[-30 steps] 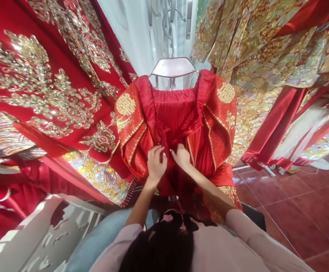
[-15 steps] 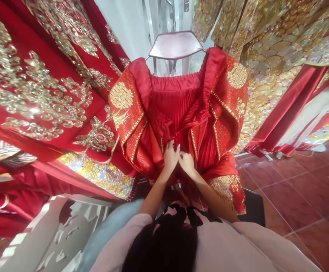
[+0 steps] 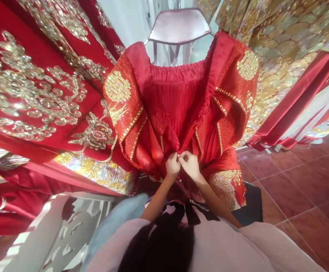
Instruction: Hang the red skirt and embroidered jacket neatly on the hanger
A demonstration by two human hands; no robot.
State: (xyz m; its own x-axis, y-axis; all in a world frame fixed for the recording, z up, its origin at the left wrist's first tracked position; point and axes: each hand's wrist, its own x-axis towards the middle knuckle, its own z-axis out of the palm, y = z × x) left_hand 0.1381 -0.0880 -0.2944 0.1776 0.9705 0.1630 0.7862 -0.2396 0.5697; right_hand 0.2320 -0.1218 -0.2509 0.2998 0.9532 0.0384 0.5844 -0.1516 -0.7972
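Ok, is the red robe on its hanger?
On: the robe hangs from the hanger, its shoulders draped over both ends.

Whatever fingers (image 3: pixel 183 155) pinch in red pleated skirt (image 3: pixel 172 109) is hidden, can't tell. Hanger (image 3: pixel 179 26) top cut off at far edge; embroidered robes (image 3: pixel 34 75) run off left, right edges.

The left hand (image 3: pixel 172 165) and right hand (image 3: pixel 189 164) meet at the front of a red pleated gown (image 3: pixel 176 98), fingers pinched on its cloth; whether they hold a tie there is hard to tell. The gown hangs from a pale hanger (image 3: pixel 179 25), with gold-trimmed panels (image 3: pixel 122 102) on either side. A gold-sequined red robe (image 3: pixel 31 94) hangs to the left, a gold scale-patterned robe (image 3: pixel 283 34) to the right, above a red tile floor (image 3: pixel 300 181).
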